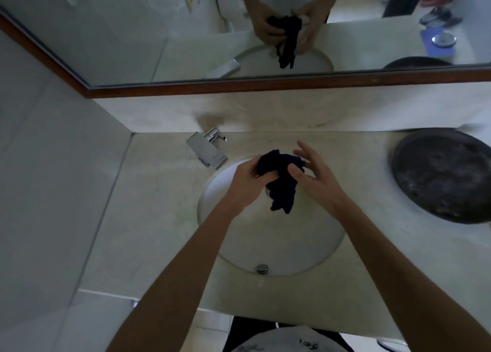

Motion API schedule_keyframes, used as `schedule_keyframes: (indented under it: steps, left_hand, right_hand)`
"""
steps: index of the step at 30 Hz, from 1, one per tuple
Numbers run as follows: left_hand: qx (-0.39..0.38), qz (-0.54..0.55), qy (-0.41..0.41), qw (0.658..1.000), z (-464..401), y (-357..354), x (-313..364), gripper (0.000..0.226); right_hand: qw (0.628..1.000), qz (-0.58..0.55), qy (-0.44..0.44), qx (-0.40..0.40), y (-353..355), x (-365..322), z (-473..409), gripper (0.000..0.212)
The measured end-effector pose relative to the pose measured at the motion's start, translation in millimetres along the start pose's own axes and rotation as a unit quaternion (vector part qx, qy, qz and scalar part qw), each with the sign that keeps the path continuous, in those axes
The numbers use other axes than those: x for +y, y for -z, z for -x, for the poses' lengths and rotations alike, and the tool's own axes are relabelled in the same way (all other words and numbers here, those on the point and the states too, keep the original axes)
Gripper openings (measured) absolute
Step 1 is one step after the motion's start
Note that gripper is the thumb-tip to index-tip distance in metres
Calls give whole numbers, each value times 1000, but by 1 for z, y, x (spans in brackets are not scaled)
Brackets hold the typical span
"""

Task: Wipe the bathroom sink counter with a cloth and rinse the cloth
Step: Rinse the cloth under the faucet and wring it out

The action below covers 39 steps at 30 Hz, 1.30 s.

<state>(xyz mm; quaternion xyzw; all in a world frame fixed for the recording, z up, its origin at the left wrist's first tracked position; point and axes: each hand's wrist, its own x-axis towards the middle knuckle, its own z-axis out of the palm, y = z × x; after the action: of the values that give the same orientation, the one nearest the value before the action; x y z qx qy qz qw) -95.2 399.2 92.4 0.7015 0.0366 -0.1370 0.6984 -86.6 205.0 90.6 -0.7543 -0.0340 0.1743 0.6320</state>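
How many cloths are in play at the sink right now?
1. The dark cloth hangs bunched over the sink basin, gripped by the left hand with the right hand touching it. The mirror only repeats it.

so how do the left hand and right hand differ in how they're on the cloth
The left hand grips the dark cloth with its fingers curled round the upper bunch; the right hand has its fingers spread and mostly straight, only the thumb touching the cloth. The left hand bears the cloth; the right hand merely steadies it. Both are above the sink basin.
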Motion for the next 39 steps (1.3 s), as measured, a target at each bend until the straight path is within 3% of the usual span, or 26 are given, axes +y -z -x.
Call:
schedule_keyframes:
  steps: [3, 5, 8, 11, 15, 21, 25, 29, 39]
  left_hand:
    - [6, -50, 10, 999, 11, -2, 18, 16]
    - [-4, -6, 23, 1000, 13, -3, 23, 20]
    - [-7, 100, 63, 993, 12, -5, 28, 29]
    - [-14, 160, 74, 984, 14, -12, 34, 28]
    - [37, 60, 52, 996, 14, -17, 39, 44]
    - [21, -69, -4, 997, 11, -9, 58, 21]
    - [52, -201, 6, 978, 7, -4, 63, 36]
    - [61, -197, 9, 978, 6, 4, 61, 31]
    - [-22, -229, -18, 973, 7, 13, 83, 19]
  right_hand:
    - [996, 56, 51, -44, 5, -13, -2, 41]
    - [994, 71, 69, -37, 6, -21, 0, 28]
    - [992, 100, 75, 3, 7, -32, 0, 26]
    - [961, 217, 158, 68, 1, -37, -1, 26]
    - [938, 226, 228, 127, 1, -49, 3, 15]
    - [942, 203, 244, 110, 13, -59, 7, 11]
    - [947, 178, 235, 130, 21, -61, 10, 10]
    - [954, 168, 209, 133, 30, -62, 10, 13]
    - [967, 147, 169, 121, 50, -57, 7, 23]
